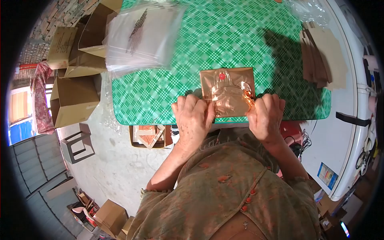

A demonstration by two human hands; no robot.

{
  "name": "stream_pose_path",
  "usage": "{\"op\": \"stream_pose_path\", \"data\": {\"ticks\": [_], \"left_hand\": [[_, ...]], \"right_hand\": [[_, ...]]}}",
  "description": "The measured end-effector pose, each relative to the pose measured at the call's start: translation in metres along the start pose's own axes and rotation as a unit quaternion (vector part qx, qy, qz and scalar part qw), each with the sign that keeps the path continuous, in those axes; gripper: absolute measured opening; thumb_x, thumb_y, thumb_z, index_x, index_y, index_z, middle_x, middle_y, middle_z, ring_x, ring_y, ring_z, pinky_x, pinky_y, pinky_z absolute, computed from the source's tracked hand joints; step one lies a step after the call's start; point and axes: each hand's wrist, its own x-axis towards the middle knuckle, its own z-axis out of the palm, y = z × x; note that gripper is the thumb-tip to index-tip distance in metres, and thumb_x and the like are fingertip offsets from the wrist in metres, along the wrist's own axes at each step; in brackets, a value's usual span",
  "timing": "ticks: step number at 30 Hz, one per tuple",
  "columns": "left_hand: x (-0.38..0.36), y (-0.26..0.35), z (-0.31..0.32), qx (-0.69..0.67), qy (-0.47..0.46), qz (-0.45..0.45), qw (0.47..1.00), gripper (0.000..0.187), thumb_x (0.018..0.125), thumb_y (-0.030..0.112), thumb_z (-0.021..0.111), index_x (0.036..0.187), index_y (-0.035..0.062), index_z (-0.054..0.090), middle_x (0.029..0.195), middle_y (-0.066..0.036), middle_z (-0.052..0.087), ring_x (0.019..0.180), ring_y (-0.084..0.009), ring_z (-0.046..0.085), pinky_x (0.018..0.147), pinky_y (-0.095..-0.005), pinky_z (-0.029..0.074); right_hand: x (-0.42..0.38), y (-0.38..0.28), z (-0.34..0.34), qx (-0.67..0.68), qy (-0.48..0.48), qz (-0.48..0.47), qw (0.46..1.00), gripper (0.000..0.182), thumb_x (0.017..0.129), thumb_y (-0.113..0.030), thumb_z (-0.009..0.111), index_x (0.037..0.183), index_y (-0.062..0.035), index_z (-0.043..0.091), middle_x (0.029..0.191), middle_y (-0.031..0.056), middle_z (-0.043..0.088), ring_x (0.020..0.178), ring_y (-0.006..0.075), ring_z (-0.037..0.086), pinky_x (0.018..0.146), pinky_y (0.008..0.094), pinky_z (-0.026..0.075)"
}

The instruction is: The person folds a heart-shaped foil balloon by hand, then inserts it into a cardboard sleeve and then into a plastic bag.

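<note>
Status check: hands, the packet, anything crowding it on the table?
Left hand and right hand both grip the brown packet in clear film at the table edge. Stack of clear bags far left, brown card pile far right; neither touches it.

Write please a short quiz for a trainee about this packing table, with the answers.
1. What do both hands grip at the table's near edge?
2. True or false: the stack of clear bags lies on the person's right side.
3. What lies at the right end of the table: A) brown card pieces, B) scissors, C) a bottle?

Key
1. The left hand and right hand grip a brown packet in clear wrap on the green table.
2. False: the clear bags lie left.
3. A, brown card pieces.
</note>
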Motion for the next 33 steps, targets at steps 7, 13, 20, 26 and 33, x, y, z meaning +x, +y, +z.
{"op": "stream_pose_path", "data": {"ticks": [7, 13, 20, 26, 33], "left_hand": [[0.000, -0.001, -0.001, -0.009, 0.001, 0.011, 1.000, 0.018, 0.087, 0.013, 0.083, 0.087, 0.0079, 0.065, 0.087, -0.006, 0.055, 0.086, -0.0266, 0.049, 0.077, -0.0413, 0.034], [-0.001, 0.000, -0.002, -0.038, 0.069, 0.083, 0.993, 0.036, 0.084, 0.010, 0.080, 0.116, 0.0044, 0.064, 0.122, -0.016, 0.062, 0.108, -0.0353, 0.059, 0.090, -0.0475, 0.045], [0.009, 0.021, -0.013, -0.040, -0.122, 0.193, 0.973, 0.064, 0.093, 0.023, 0.073, 0.151, 0.0024, 0.055, 0.159, -0.018, 0.050, 0.151, -0.0362, 0.044, 0.125, -0.0519, 0.034], [0.008, 0.015, -0.003, -0.003, -0.220, 0.179, 0.959, 0.088, 0.098, 0.055, 0.059, 0.164, 0.0025, 0.036, 0.173, -0.017, 0.030, 0.161, -0.0348, 0.026, 0.131, -0.0517, 0.021], [0.011, 0.016, -0.003, 0.008, -0.240, 0.172, 0.956, 0.090, 0.098, 0.056, 0.059, 0.165, 0.0023, 0.034, 0.173, -0.018, 0.029, 0.161, -0.0346, 0.026, 0.131, -0.0526, 0.020]], "right_hand": [[0.000, 0.000, 0.001, -0.023, -0.004, -0.009, 1.000, 0.023, 0.067, -0.013, 0.074, 0.079, -0.0111, 0.054, 0.086, 0.0080, 0.048, 0.085, 0.0301, 0.050, 0.077, 0.0465, 0.036], [0.003, -0.002, -0.003, -0.031, -0.012, -0.012, 0.999, 0.021, 0.070, -0.012, 0.073, 0.078, -0.0104, 0.053, 0.085, 0.0086, 0.048, 0.085, 0.0303, 0.050, 0.077, 0.0459, 0.037], [0.002, -0.001, -0.002, -0.037, -0.017, -0.014, 0.999, 0.023, 0.069, -0.016, 0.074, 0.079, -0.0123, 0.054, 0.086, 0.0063, 0.048, 0.085, 0.0282, 0.050, 0.077, 0.0451, 0.037], [0.002, 0.001, -0.004, -0.025, -0.027, -0.016, 0.999, 0.024, 0.069, -0.016, 0.075, 0.081, -0.0120, 0.055, 0.087, 0.0065, 0.048, 0.086, 0.0283, 0.050, 0.078, 0.0456, 0.037], [0.004, 0.001, -0.010, 0.023, -0.027, 0.006, 0.999, 0.020, 0.080, -0.015, 0.074, 0.086, -0.0093, 0.056, 0.087, 0.0083, 0.050, 0.085, 0.0301, 0.051, 0.078, 0.0454, 0.037]]}}
